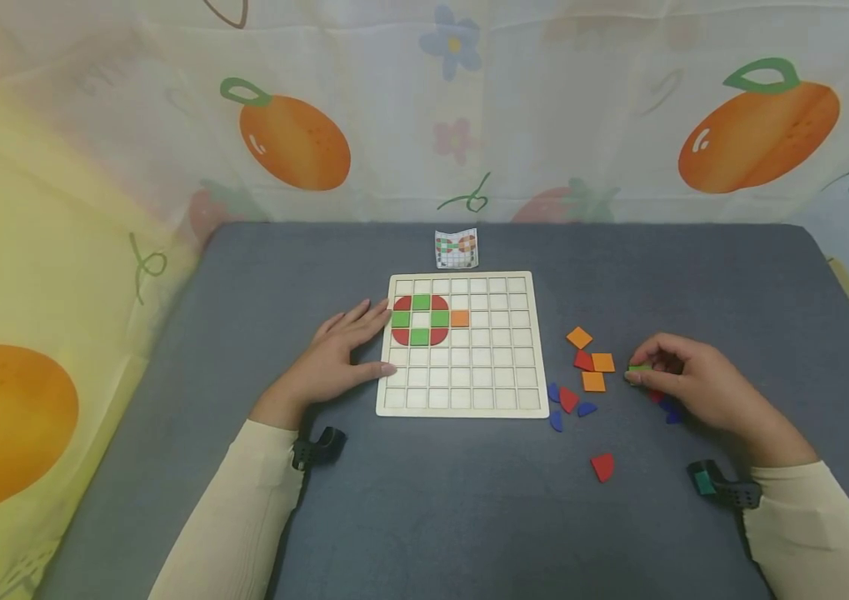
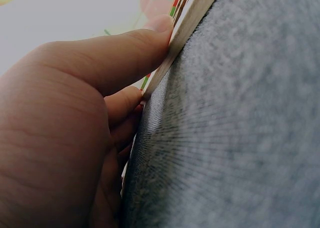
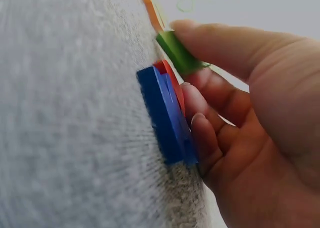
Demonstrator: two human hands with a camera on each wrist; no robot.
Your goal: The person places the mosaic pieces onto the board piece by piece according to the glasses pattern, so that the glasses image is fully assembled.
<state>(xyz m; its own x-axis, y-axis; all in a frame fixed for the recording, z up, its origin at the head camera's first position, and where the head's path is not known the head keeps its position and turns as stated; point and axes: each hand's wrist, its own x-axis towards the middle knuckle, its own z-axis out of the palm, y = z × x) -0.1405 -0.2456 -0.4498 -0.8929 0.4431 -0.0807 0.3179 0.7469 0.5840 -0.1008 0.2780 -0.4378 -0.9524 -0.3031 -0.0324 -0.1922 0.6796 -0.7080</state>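
A wooden grid board (image 1: 499,379) lies on the table. Set in its upper left are red rounded corner tiles (image 1: 402,337) and green squares (image 1: 421,302) in a ring, with one orange square (image 1: 460,318) to their right. My left hand (image 1: 330,354) rests along the board's left edge, fingers extended and thumb touching the rim. To the right of the loose tiles, my right hand (image 1: 709,396) pinches a green square tile (image 3: 180,52) between thumb and fingers. Blue pieces (image 3: 162,118) and a red piece (image 3: 172,82) lie beneath that hand's curled fingers.
Loose orange squares (image 1: 593,382), red pieces (image 1: 602,467) and blue pieces (image 1: 586,409) lie scattered right of the board. A small printed pattern card (image 1: 456,250) sits behind the board. A fruit-print curtain (image 1: 394,108) hangs along the table's back edge.
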